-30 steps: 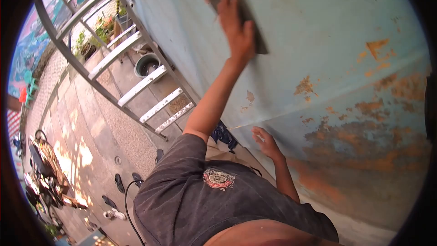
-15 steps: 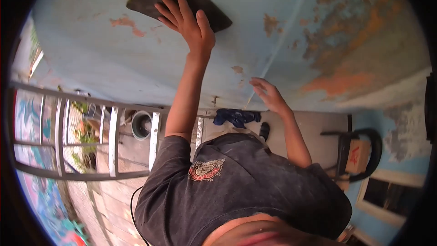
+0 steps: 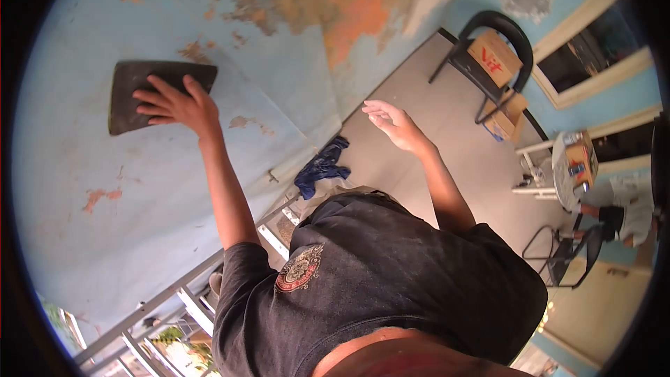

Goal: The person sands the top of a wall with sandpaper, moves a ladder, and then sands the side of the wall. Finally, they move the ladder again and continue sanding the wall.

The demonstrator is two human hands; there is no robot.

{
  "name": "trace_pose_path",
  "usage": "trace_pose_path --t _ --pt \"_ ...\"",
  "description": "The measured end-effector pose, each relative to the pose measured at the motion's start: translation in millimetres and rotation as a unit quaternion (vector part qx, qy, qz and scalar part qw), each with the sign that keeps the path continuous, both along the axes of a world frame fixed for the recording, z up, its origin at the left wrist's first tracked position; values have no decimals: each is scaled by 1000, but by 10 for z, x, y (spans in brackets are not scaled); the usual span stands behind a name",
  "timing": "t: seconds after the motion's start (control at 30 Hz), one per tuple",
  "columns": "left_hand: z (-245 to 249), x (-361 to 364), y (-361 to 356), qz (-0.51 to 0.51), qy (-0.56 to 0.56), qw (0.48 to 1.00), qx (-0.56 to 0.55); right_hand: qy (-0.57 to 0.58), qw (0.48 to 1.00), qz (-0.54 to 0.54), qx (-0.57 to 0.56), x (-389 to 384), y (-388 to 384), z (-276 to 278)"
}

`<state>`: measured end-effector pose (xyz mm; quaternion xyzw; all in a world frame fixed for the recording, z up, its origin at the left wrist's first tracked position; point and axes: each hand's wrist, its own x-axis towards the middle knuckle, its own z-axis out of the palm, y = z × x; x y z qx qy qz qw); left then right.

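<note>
A dark rectangular sheet that looks like sandpaper lies against the light blue wall. My left hand presses flat on it with the fingers spread, covering its right part. My right hand is in the air away from the wall, fingers stretched out and holding nothing. Around the sheet the paint is peeling, with orange and grey patches above and to the right.
A metal ladder is beside me at the lower left. Dark blue cloth lies at the wall's foot. A black chair carries a cardboard box. Farther right are a round table, another chair and a seated person.
The view has turned toward the right side of the room, showing the table and person. My left hand stays flat on the sheet, which appears rotated; my right hand remains in the air.
</note>
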<state>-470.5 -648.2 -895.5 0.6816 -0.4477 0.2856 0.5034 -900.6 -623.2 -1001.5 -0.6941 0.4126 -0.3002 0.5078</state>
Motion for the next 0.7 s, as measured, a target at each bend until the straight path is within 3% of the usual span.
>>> trace_pose_path --t 0.3,0.43,0.7 --pt "-150 107 -141 67 -17 998 -11 -14 993 -107 42 -917 531 148" --pt "-142 80 -156 52 -31 998 -4 4 990 -135 32 -1231 725 87" --pt "-139 76 -242 58 -37 997 -41 -1 969 -248 -4 -1420 1189 300"
